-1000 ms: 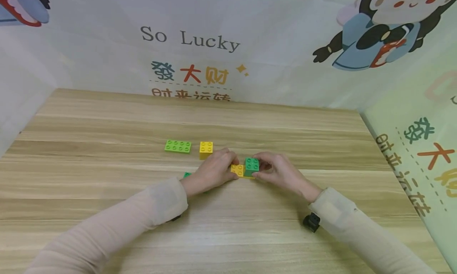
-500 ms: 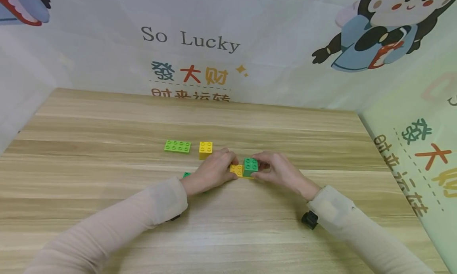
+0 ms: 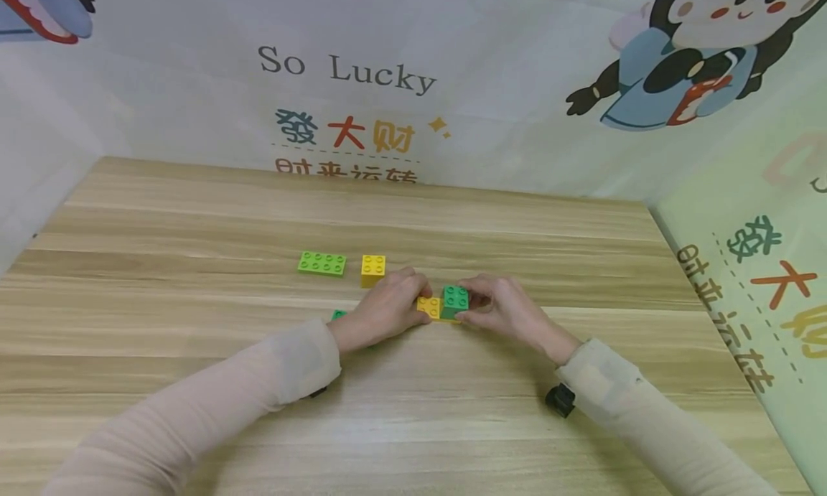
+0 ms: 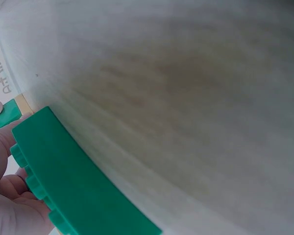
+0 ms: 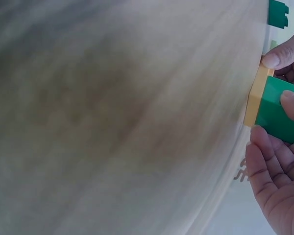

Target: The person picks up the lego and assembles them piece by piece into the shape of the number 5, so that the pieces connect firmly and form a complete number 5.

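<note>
A square green building block (image 3: 455, 299) stands on the right end of a flat yellow building brick (image 3: 428, 307) on the table. My left hand (image 3: 384, 311) pinches the yellow brick's left end between thumb and fingers. On the other side, my right hand (image 3: 507, 311) grips the green block; the right wrist view shows its thumb on the green side and the thin yellow brick (image 5: 255, 105) beneath. A longer green brick (image 4: 73, 176) lies under my left wrist, mostly hidden from the head view.
Behind my left hand are a light green eight-stud brick (image 3: 321, 263) and a taller yellow block (image 3: 372, 270). Printed white sheets (image 3: 504, 144) wall in the wooden table (image 3: 413, 424) at the back and sides.
Both hands keep their hold on the yellow brick and green block. Only a slight shift of the head view shows.
</note>
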Demonstrator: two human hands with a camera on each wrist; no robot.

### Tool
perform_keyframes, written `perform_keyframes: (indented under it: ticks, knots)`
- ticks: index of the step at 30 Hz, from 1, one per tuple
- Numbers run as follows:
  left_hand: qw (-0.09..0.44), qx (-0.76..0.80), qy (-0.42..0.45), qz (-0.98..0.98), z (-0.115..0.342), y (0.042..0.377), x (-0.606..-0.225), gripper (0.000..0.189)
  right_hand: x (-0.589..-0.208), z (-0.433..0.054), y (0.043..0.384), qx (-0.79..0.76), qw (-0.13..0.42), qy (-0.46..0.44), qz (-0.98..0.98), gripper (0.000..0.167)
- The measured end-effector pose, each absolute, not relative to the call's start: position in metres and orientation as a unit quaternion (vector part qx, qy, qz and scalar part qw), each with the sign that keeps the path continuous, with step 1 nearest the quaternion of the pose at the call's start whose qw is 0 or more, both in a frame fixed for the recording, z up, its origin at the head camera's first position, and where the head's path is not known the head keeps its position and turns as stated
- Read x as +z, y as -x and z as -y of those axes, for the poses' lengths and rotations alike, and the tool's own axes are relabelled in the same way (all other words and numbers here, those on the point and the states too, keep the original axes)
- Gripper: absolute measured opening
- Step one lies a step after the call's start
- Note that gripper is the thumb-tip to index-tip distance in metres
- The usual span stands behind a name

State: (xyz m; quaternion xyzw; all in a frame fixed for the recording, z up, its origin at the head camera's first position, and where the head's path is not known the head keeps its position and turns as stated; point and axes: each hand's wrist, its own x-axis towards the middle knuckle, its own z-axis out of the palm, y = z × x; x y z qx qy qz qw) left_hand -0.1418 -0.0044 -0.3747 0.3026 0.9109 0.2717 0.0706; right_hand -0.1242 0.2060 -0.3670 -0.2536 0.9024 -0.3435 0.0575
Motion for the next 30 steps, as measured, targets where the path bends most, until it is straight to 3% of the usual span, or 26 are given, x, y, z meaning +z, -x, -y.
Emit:
perform_keyframes:
  ticks: [7, 13, 19, 30]
  knots:
    - [0.075, 0.271, -0.300, -0.911, 0.0050, 0.1415, -0.3746, 0.029, -0.3711, -0.2065, 0.1229, -0.348, 0.036, 0.265, -0.898, 0.038]
    - [0.070, 0.275, -0.300, -0.911, 0.0045, 0.1422, -0.3741, 0.030, -0.3719, -0.2093, 0.1205, -0.349, -0.014, 0.300, -0.888, 0.047]
    - [0.074, 0.277, -0.304, -0.909, 0.0045, 0.1395, -0.3724, 0.029, -0.3742, -0.2120, 0.1172, -0.339, -0.059, 0.336, -0.877, 0.043]
    - [0.065, 0.284, -0.302, -0.908, 0.0042, 0.1391, -0.3731, 0.029, -0.3676, -0.2106, 0.1173, -0.316, -0.044, 0.342, -0.884, 0.038]
